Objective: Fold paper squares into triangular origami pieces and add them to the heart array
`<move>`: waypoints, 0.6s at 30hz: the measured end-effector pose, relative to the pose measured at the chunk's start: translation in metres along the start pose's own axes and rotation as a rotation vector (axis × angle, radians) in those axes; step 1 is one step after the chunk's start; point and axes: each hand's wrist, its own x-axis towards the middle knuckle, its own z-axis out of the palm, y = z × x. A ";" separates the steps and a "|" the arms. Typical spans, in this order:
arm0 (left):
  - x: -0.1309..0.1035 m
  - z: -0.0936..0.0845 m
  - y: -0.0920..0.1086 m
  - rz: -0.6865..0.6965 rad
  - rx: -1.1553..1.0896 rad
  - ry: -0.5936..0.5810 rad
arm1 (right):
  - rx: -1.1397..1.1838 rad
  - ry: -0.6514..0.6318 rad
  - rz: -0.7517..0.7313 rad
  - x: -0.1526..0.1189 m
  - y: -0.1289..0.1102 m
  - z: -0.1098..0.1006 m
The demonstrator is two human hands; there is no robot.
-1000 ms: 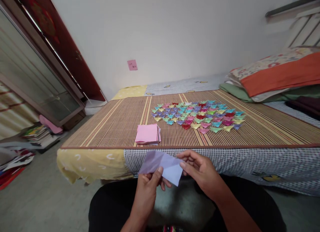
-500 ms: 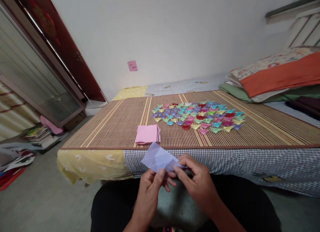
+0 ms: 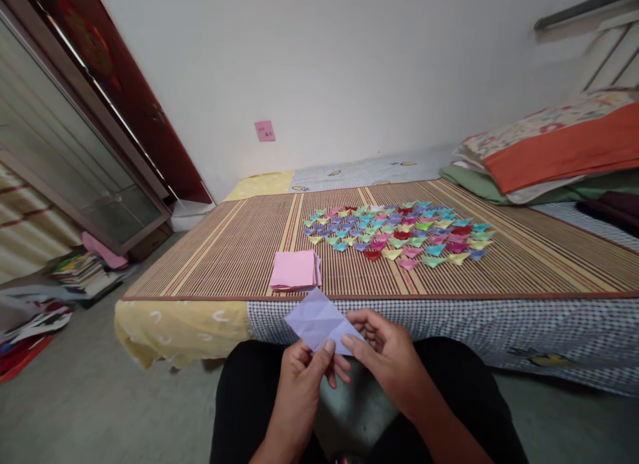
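Observation:
A creased sheet of lilac origami paper (image 3: 317, 317) is held up over my lap, just off the bed's front edge. My left hand (image 3: 305, 369) pinches its lower edge, thumb on top and fingers underneath. On the right corner, my right hand (image 3: 387, 347) grips the sheet between thumb and fingers; part of that corner is hidden behind them. Beyond the sheet lies a stack of square paper (image 3: 293, 269), pink on top. Farther right, rows of small folded paper pieces (image 3: 399, 234) in many colours cover part of the mat.
A striped bamboo mat (image 3: 224, 251) covers the bed. Pillows and folded bedding (image 3: 559, 151) lie at the back right. A pink note (image 3: 264, 130) is on the wall. Books (image 3: 77, 269) are piled at the left, near a glass-fronted cabinet (image 3: 100, 151).
The lilac sheet has shifted slightly right and lies flatter. My right thumb now presses on its right part. My knees have drawn closer together.

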 end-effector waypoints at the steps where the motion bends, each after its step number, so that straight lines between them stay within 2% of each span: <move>1: 0.000 0.001 -0.001 0.002 0.011 -0.013 | 0.006 -0.026 0.002 0.002 -0.001 -0.001; 5: 0.002 0.002 0.000 0.004 0.007 -0.032 | 0.012 0.011 0.005 0.009 -0.003 -0.005; 10: 0.005 0.002 0.002 -0.086 -0.219 -0.008 | 0.089 0.047 0.060 0.012 0.006 -0.013; 13: 0.010 0.002 -0.002 -0.244 -0.364 -0.064 | 0.038 0.084 -0.002 0.010 0.010 -0.017; 15: 0.014 0.000 -0.008 -0.413 -0.437 -0.177 | -0.043 0.082 -0.106 0.009 0.008 -0.021; 18: 0.018 -0.002 -0.015 -0.605 -0.557 -0.335 | -0.131 -0.023 -0.259 0.008 0.003 -0.030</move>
